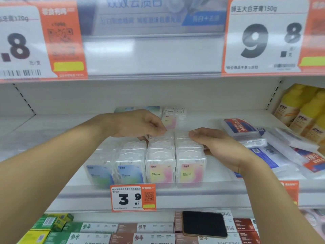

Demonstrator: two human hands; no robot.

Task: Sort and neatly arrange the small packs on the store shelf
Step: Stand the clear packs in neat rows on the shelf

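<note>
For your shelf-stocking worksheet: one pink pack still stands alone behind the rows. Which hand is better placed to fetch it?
Probably the left hand: it is right beside the lone pink pack, while the right hand grips the right-hand row.

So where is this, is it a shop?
Yes, most likely a shop. Big price tags hang on the shelf edges, a small tag says 3.9, and rows of little clear packs stand lined up for sale.

two bare forearms; left hand [139, 124], right hand [216, 147]; no sleeves, rings
</note>
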